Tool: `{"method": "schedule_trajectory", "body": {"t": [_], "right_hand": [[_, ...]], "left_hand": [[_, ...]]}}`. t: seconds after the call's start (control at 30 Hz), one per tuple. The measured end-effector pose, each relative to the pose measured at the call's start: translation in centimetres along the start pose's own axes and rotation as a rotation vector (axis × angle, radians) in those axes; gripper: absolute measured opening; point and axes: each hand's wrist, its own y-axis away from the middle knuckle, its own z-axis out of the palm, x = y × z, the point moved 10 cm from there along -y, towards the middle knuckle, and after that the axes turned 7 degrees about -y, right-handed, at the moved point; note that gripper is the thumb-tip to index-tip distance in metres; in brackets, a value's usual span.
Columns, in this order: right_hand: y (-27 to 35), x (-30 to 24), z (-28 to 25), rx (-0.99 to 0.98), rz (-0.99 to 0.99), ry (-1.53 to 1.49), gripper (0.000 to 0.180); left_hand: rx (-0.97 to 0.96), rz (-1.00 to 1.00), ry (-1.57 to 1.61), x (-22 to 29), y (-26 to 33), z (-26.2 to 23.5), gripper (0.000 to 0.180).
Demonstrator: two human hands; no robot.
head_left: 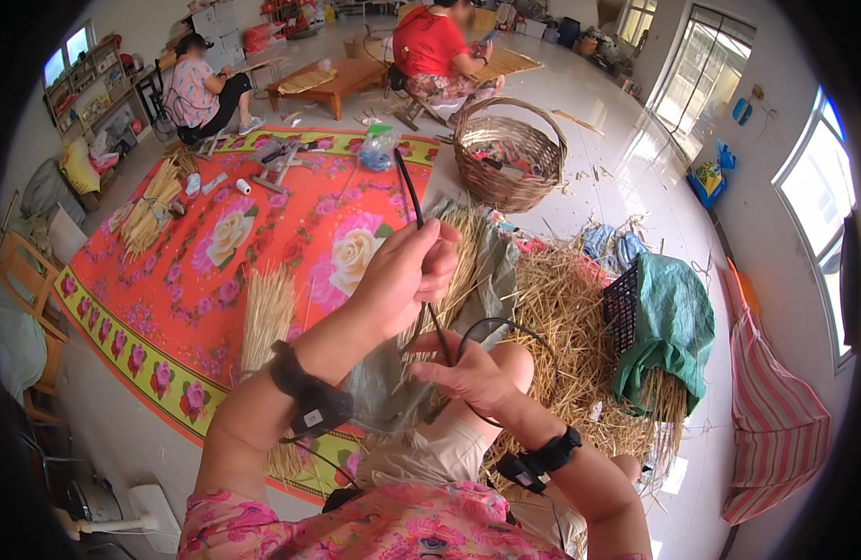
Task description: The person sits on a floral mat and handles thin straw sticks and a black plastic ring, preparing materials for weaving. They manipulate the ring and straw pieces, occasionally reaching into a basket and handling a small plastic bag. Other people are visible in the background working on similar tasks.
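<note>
A thin, dark black cord (407, 187) runs up out of my left hand (413, 275), whose fingers are curled round it in front of my chest. Its other part hangs down from that hand to my right hand (472, 378), which is lower and a little to the right. My right thumb and fingers close on the cord there, and a loose loop of it arches to the right over the straw. Both wrists wear black bands with small boxes. Beneath my hands are my bent knee and a grey-green cloth (491, 271) with a straw bundle (463, 261).
A red floral mat (309, 233) carries straw bundles (267, 308) and a small wooden stool (283, 168). Loose straw (561, 327) lies to my right, by a green sack (673, 317). A wicker basket (510, 182) stands ahead. Two people (435, 51) sit working farther off.
</note>
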Motion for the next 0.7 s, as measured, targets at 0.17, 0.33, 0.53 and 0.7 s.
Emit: {"method": "schedule_trajectory", "body": {"t": [0.17,0.33,0.53,0.7], "right_hand": [[-0.7,-0.6,1.7,-0.009,-0.121,-0.051,0.024],[-1.2,0.7,0.8,0.033,-0.049,-0.094,0.019],[0.5,0.3,-6.1,0.256,-0.045,-0.307,0.019],[0.5,0.3,-9.0,0.331,-0.087,-0.296,0.021]], "left_hand": [[0.011,0.045,0.06,-2.0,-0.7,-0.9,0.024],[0.105,0.072,-0.203,-3.6,0.3,-3.1,0.025],[-0.139,0.191,-1.003,-5.8,4.1,-4.7,0.028],[-0.263,-0.126,-1.324,-12.9,8.5,-5.5,0.023]]}}
